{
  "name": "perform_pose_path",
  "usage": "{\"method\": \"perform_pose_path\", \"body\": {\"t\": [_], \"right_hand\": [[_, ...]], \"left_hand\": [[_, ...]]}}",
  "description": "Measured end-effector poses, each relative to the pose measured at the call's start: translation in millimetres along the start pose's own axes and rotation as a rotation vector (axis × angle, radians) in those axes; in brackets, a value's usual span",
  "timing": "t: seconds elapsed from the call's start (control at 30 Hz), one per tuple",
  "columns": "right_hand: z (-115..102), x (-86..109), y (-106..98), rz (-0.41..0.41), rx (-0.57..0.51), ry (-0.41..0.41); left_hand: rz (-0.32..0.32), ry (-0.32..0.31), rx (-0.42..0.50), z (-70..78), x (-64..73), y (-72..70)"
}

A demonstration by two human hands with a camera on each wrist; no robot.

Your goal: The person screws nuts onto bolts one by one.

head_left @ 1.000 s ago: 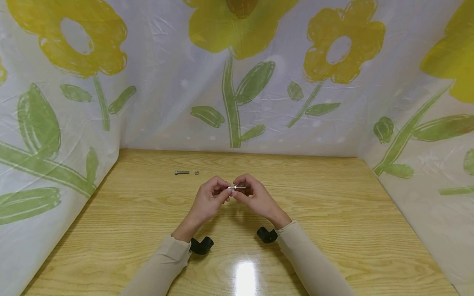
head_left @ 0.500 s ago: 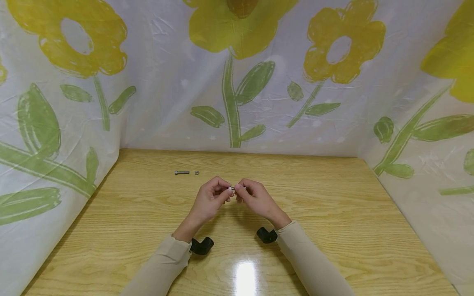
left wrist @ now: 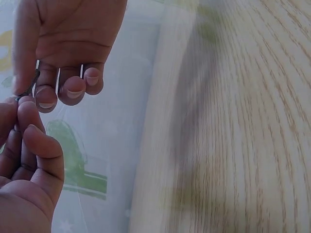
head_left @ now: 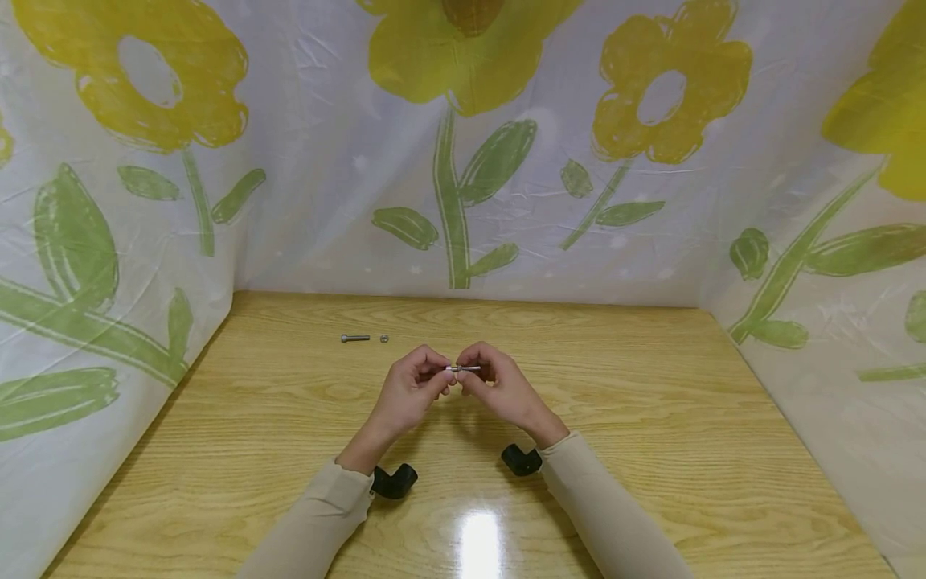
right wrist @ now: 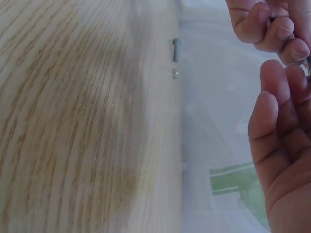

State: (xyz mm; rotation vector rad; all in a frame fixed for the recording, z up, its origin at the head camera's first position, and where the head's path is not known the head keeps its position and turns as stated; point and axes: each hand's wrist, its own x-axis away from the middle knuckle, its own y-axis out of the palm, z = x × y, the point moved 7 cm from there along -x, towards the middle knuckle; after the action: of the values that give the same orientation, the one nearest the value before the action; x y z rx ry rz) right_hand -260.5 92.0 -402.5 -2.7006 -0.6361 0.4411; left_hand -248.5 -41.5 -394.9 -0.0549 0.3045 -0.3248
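Note:
A small silver bolt (head_left: 472, 368) is held level above the table, its shank pointing right. My left hand (head_left: 408, 392) pinches its head end between thumb and forefinger. On the shank sits a nut (head_left: 459, 369), with the thumb and forefinger of my right hand (head_left: 508, 392) at it. The fingertips of both hands nearly meet there. In the left wrist view only a dark bit of the bolt (left wrist: 35, 77) shows between the hands. Fingers mostly hide the nut in both wrist views.
A second bolt (head_left: 355, 338) and a loose nut (head_left: 384, 338) lie farther back on the wooden table (head_left: 651, 418). Black curved mounts (head_left: 395, 481) are fixed at both wrists. A flower-printed curtain (head_left: 325, 201) encloses the back and sides.
My right thumb and fingers closed over the nut, covering it, then drew back a little so the shank shows again. The left hand stayed in place with the bolt.

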Motion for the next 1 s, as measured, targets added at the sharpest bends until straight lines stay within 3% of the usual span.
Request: {"method": "perform_pose_path", "body": {"t": [0.27,0.7,1.0], "right_hand": [[19.1,-1.3,0.2,0.004,0.097,0.029],[16.6,-2.9,-0.1,0.016,-0.016,-0.010],[17.9,-1.2,0.3,0.001,0.059,0.019]], "left_hand": [[0.004,0.007,-0.002,1.6,0.1,0.6],[0.003,0.008,-0.001,1.6,0.0,-0.7],[0.000,0.002,-0.006,2.4,0.2,1.0]]}}
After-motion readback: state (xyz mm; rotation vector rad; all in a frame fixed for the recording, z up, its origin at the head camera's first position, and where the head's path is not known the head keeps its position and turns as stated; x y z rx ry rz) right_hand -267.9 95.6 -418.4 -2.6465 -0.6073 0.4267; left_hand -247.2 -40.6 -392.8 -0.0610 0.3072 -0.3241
